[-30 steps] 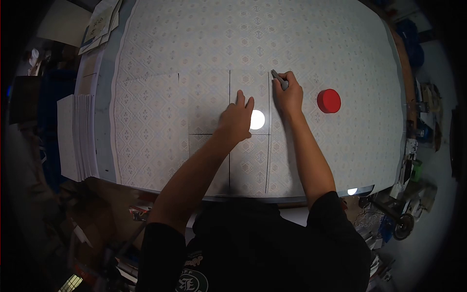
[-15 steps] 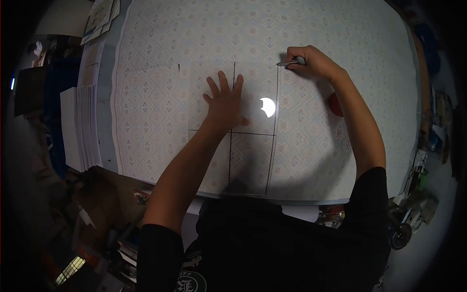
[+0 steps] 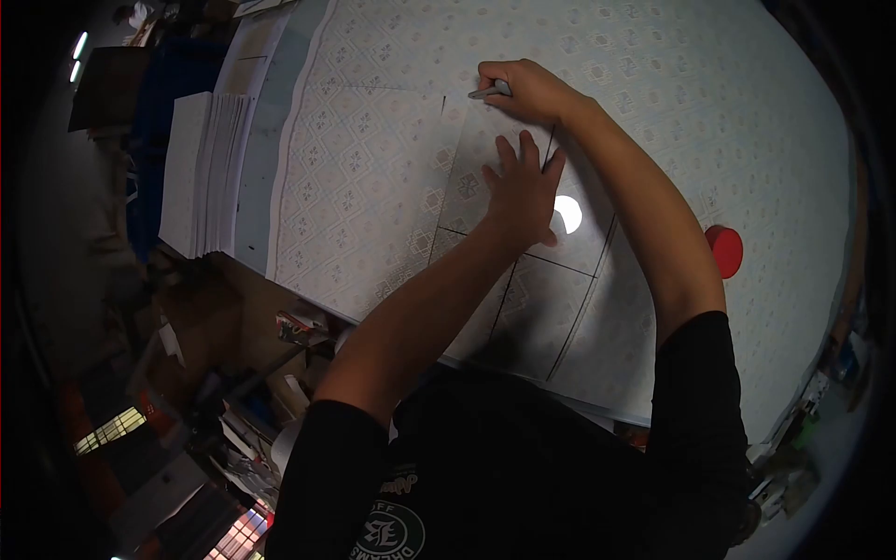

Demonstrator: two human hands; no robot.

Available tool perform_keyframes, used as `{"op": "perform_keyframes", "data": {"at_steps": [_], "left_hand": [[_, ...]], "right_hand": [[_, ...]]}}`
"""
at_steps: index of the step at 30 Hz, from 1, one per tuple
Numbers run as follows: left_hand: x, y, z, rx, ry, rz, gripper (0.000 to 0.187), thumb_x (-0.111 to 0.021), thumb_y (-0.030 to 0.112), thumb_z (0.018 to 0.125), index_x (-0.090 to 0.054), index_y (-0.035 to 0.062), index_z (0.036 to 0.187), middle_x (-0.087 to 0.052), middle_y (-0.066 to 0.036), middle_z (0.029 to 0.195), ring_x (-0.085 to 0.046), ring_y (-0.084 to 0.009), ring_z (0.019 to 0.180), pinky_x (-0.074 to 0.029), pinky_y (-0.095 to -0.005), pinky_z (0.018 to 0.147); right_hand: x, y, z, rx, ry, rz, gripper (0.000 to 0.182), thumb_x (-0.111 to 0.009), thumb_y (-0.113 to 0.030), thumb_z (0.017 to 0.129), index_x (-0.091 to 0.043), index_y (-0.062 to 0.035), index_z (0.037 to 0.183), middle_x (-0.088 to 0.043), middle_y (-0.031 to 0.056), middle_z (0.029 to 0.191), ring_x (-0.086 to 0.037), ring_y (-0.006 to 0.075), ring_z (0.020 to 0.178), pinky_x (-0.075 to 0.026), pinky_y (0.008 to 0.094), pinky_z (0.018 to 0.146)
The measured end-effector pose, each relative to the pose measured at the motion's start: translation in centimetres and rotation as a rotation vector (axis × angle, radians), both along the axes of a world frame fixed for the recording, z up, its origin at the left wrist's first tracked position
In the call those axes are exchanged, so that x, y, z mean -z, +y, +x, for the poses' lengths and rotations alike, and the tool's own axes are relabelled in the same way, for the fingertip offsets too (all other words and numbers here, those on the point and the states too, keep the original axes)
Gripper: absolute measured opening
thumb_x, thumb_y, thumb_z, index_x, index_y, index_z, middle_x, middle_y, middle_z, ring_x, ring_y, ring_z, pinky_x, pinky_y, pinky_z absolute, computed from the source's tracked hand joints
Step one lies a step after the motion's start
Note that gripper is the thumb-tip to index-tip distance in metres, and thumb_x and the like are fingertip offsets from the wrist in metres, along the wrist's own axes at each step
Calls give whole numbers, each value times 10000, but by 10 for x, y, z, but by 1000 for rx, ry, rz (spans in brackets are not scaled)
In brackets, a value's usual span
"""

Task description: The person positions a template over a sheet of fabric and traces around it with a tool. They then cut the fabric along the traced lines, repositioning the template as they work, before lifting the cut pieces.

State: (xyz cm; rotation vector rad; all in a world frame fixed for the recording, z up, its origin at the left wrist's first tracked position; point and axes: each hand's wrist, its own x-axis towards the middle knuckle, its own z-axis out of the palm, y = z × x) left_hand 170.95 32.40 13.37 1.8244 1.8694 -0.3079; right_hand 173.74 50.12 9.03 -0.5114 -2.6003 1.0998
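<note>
Patterned pale fabric covers the tabletop, and a clear, glossy sheet with black lines lies on it, catching a bright round reflection. My left hand is spread flat on this sheet, fingers apart. In my right hand is a grey pen, gripped between the fingers, its tip pointing left near the sheet's far left corner. Just left of the tip, a short dark mark shows on the fabric. My right forearm passes over the sheet's right side and hides part of it.
A red round object rests on the fabric right of my right forearm. White sheets or boards are stacked along the table's left side. Boxes and clutter stand below the left table edge.
My right hand has moved left with the pen, from the sheet's far right corner to its far left corner. The view has turned and shifted. My left hand remains spread on the sheet.
</note>
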Motion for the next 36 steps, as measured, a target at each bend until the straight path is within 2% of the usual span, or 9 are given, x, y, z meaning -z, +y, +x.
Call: {"op": "perform_keyframes", "data": {"at_steps": [7,9,11,15,18,22,25,33,36], "left_hand": [[13,-9,-2,-31,-46,116,1267,-1008,368,525,-329,167,1576,-202,-318,1625,-192,-632,1460,-375,-796,1028],[18,-21,-2,-11,1,322,1122,-989,370,552,-439,110,1496,-365,-290,1521,-319,-549,1427,-433,-718,1017],[18,-33,-8,-5,-83,340,1051,-973,349,601,-462,85,1481,-408,-284,1483,-384,-505,1383,-456,-646,1015],[23,-91,-12,-74,-210,329,819,-932,310,686,-567,21,1360,-528,-228,1320,-543,-367,1187,-504,-466,940],[20,-145,-20,-114,-201,347,828,-925,292,688,-550,10,1370,-524,-233,1320,-558,-372,1164,-506,-468,955],[15,-192,-27,-69,-192,412,855,-923,315,686,-538,-7,1378,-511,-242,1359,-538,-390,1201,-502,-471,980],[10,-198,-31,48,-128,331,920,-926,346,674,-511,-17,1411,-472,-254,1427,-493,-405,1268,-476,-475,1034],[5,-199,-21,27,89,15,1286,-928,501,635,-231,36,1609,-167,-228,1678,-137,-524,1533,-283,-724,1160],[9,-202,-23,-11,4,62,1222,-941,458,642,-276,34,1575,-223,-181,1659,-138,-549,1520,-335,-744,1111]], "right_hand": [[18,-11,2,108,69,-98,186,-747,-151,929,-633,-60,1044,-725,101,951,-672,263,854,-523,375,791],[18,-16,3,130,64,-88,190,-747,-154,933,-636,-61,1056,-724,100,958,-667,250,863,-522,366,803],[13,-21,6,173,90,-117,176,-733,-146,936,-644,-76,1071,-723,129,962,-676,305,882,-525,394,795],[-6,-46,41,364,295,-105,173,-724,-137,946,-642,-65,1080,-724,111,985,-668,255,884,-522,366,816],[-21,-93,99,458,259,-152,177,-725,-133,949,-640,-46,1078,-731,86,1008,-664,210,893,-521,345,833],[-39,-197,182,222,-36,-335,149,-700,-153,964,-657,-51,1063,-733,60,1025,-687,175,926,-537,356,838],[-37,-277,227,-7,-77,-250,147,-721,-136,929,-665,-67,1045,-699,87,939,-690,241,860,-548,388,776],[-38,-378,268,27,-150,-230,97,-699,-56,906,-638,-50,981,-684,116,948,-678,302,849,-550,398,765],[-37,-379,269,32,-171,-174,129,-694,-26,879,-634,-48,991,-692,116,966,-686,307,873,-554,401,787]]}}
